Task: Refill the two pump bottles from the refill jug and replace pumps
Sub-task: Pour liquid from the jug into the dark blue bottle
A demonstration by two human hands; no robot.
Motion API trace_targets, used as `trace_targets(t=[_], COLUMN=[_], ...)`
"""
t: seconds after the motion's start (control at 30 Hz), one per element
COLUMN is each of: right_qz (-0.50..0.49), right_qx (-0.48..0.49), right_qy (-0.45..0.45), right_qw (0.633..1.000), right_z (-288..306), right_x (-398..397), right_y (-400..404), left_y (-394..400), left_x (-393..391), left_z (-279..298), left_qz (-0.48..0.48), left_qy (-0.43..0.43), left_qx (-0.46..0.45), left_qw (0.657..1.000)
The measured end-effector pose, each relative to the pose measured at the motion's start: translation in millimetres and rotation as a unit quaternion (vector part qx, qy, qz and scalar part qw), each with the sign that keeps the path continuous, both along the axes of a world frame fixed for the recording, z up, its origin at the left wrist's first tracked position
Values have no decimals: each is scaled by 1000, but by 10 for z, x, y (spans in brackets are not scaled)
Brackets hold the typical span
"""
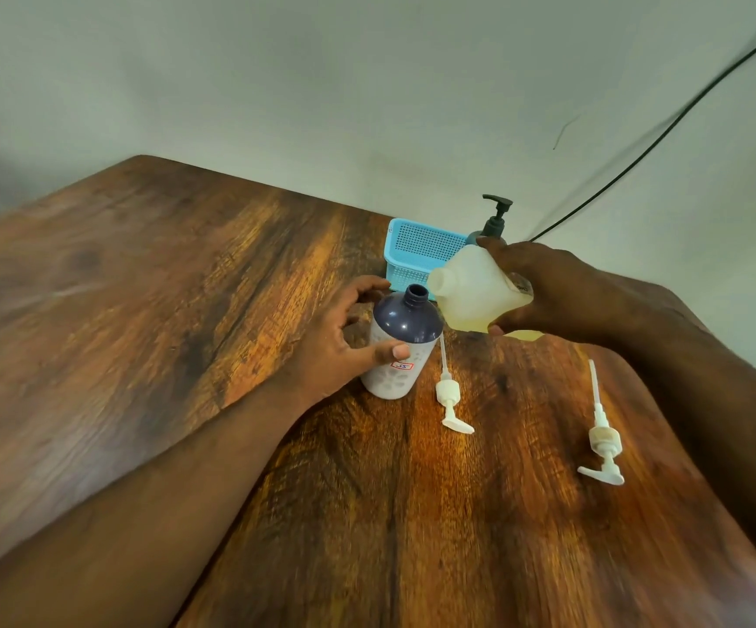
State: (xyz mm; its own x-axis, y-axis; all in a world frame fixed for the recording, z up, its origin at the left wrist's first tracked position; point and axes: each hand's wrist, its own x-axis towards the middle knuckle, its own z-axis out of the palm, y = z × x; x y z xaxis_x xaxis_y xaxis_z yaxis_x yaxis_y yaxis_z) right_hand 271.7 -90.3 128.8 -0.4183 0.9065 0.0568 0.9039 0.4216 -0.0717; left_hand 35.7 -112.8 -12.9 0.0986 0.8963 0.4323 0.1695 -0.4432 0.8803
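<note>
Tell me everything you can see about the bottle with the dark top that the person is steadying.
The bottle stands upright on the wooden table, in front of a blue basket. It looks plastic: a dark, glossy rounded shoulder over a pale body with faint spots and a small red-edged label. Its threaded neck is open, pump off. The left hand holds its side, thumb across the front. The tilted refill jug hangs close beside the neck.

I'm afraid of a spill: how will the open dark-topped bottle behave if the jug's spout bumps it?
The bottle stands tall on a narrow base, so it probably tips easily. It looks like light plastic, likely offering little resistance. The left hand grips its side, which should steady it while the right hand tilts the jug.
</note>
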Motion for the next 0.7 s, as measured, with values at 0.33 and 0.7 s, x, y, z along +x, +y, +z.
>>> trace_targets(t=[0.33, 0.7], right_qz=[7, 8], right_qx=[-4, 7], right_qy=[-26, -68], right_qw=[1000, 998], right_z=[44, 92], right_x=[-19, -85], right_y=[25, 5], left_y=[19, 47], left_x=[5, 3], left_z=[-63, -76], left_qz=[-17, -2], left_qy=[-11, 0], left_qx=[54, 66], left_qw=[998, 998])
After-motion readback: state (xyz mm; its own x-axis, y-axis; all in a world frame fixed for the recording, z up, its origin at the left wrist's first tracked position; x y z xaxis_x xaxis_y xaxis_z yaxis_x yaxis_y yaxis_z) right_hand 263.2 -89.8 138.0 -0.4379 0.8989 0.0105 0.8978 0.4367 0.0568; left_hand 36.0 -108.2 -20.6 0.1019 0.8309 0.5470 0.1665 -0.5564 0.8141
